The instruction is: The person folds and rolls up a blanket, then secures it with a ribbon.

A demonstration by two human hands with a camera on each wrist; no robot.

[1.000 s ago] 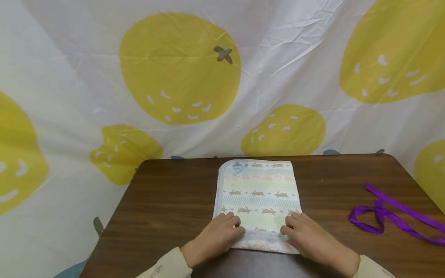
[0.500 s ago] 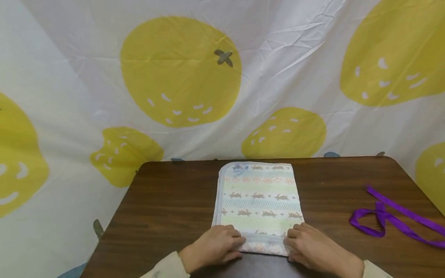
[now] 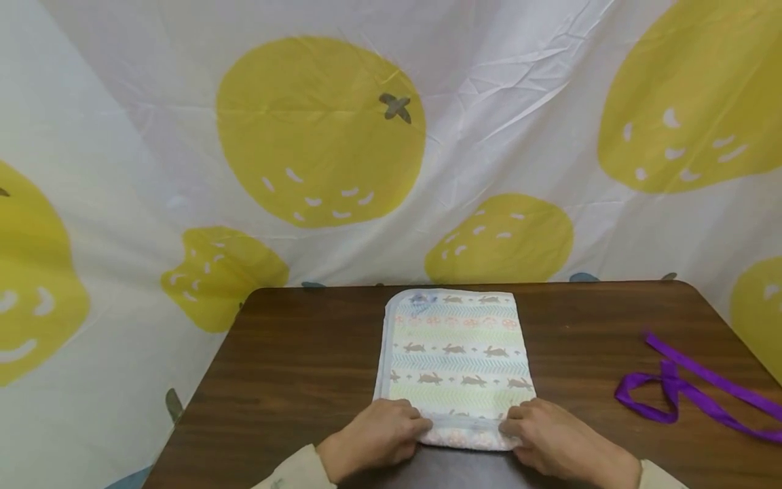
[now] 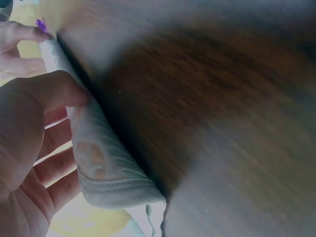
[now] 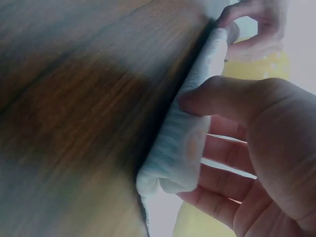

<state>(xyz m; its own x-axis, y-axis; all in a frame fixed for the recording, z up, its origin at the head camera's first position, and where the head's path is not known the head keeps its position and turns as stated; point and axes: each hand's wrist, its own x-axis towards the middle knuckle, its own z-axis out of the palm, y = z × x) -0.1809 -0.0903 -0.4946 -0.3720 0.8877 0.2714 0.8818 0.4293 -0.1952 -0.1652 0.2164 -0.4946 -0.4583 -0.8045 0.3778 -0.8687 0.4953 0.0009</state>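
Note:
A folded cloth (image 3: 458,353), pale with rows of brown rabbits and pastel bands, lies flat on the brown table. Its near edge is turned over into a narrow strip with pink prints. My left hand (image 3: 379,435) pinches the left end of this strip, and my right hand (image 3: 556,438) grips the right end. In the left wrist view, the left thumb (image 4: 74,91) presses on the front of the rolled cloth edge (image 4: 98,158), with the fingers behind it. The right wrist view shows the right thumb (image 5: 202,98) likewise against the thick fold (image 5: 177,148).
A purple ribbon (image 3: 702,401) lies in a loose loop at the right of the wooden table (image 3: 293,360), running out of view. Behind the table's far edge hangs a white curtain (image 3: 489,149) with yellow fruit prints.
Both hands have shifted slightly nearer, from resting on top of the turned strip to gripping its near edge. The head view has tilted up a little. The ribbon lies unchanged.

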